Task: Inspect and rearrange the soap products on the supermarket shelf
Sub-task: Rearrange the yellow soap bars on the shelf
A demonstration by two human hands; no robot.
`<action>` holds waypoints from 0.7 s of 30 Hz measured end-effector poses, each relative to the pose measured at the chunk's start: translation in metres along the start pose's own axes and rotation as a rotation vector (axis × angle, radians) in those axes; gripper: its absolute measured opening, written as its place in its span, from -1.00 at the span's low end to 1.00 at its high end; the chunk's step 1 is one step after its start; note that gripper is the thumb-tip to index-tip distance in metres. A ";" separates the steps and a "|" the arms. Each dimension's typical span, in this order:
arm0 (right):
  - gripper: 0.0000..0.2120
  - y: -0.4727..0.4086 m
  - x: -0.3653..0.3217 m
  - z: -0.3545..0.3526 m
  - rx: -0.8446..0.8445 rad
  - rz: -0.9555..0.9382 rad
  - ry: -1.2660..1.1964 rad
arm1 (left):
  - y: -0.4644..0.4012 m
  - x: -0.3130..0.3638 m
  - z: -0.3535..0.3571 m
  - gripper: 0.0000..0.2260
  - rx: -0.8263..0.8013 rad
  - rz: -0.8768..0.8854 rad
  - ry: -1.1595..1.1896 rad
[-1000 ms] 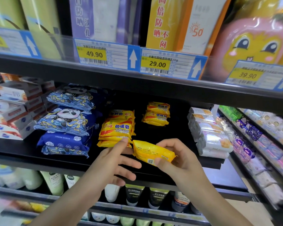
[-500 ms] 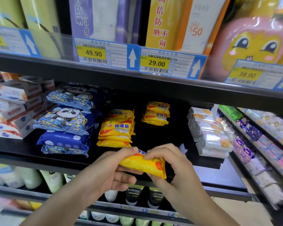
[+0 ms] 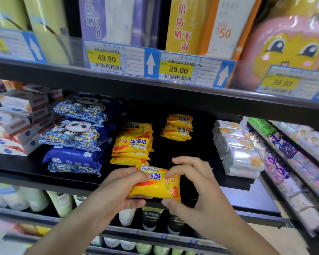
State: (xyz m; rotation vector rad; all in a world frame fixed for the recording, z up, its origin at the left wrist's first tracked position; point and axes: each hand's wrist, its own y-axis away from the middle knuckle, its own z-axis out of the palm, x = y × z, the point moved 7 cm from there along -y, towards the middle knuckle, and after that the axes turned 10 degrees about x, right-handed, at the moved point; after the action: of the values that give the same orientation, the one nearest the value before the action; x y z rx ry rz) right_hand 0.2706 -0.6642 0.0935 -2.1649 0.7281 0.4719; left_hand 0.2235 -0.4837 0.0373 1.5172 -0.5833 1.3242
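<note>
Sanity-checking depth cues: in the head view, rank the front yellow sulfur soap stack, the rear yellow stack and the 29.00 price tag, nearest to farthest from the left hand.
From the left hand:
1. Front yellow sulfur soap stack, just above it at the shelf front.
2. Rear yellow stack, deeper in, to the right.
3. 29.00 price tag, on the shelf edge above.

The black shelf [image 3: 35,173] carries soap in rows. At its left end stand stacked white soap boxes [image 3: 17,126]. Beside them lies a pile of blue panda-print packs [image 3: 75,137]. Next comes a stack of yellow sulfur soap bars [image 3: 133,144], and behind it to the right, well apart and deeper in, a smaller stack of the same yellow bars [image 3: 178,128]. At the right end sits a pile of white wrapped soaps [image 3: 238,151], reaching the shelf's front edge.
</note>
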 end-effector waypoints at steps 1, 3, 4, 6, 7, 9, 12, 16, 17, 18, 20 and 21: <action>-0.57 -0.002 0.000 0.002 -0.011 -0.020 0.032 | -0.001 -0.001 -0.003 -0.81 0.006 0.008 -0.002; -0.53 -0.005 -0.002 0.009 -0.055 -0.063 0.097 | -0.002 0.000 -0.007 -0.82 0.030 0.032 -0.009; -0.52 -0.007 -0.003 0.015 -0.076 -0.082 0.123 | -0.002 0.000 -0.008 -0.84 0.045 0.040 -0.006; -0.53 -0.012 -0.005 0.024 -0.089 -0.109 0.156 | -0.002 0.000 -0.013 -0.83 0.077 0.040 0.009; -0.55 -0.015 -0.005 0.028 -0.077 -0.118 0.169 | -0.002 0.000 -0.015 -0.80 0.086 0.038 0.013; -0.58 -0.020 -0.004 0.034 -0.053 -0.122 0.177 | 0.002 0.001 -0.018 -0.79 0.095 0.039 0.026; -0.58 -0.023 0.002 0.045 -0.028 -0.080 0.129 | 0.008 0.002 -0.033 -0.80 0.208 0.060 0.036; -0.57 -0.026 0.014 0.064 -0.004 -0.007 0.077 | 0.036 0.011 -0.054 -0.63 0.390 0.380 -0.352; -0.58 -0.027 0.015 0.070 -0.005 -0.007 0.082 | 0.044 0.014 -0.056 -0.60 0.423 0.456 -0.453; -0.59 -0.027 0.015 0.076 -0.004 -0.018 0.094 | 0.050 0.017 -0.058 -0.61 0.451 0.513 -0.510; -0.64 -0.028 0.014 0.086 0.008 -0.052 0.127 | 0.055 0.019 -0.058 -0.68 0.465 0.579 -0.542; -0.66 -0.028 0.012 0.091 0.015 -0.064 0.143 | 0.056 0.019 -0.056 -0.70 0.448 0.593 -0.542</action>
State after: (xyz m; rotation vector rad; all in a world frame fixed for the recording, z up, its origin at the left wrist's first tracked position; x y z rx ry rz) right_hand 0.2897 -0.5825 0.0459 -2.2172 0.7348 0.2788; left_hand 0.1567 -0.4505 0.0698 2.2096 -1.2105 1.5486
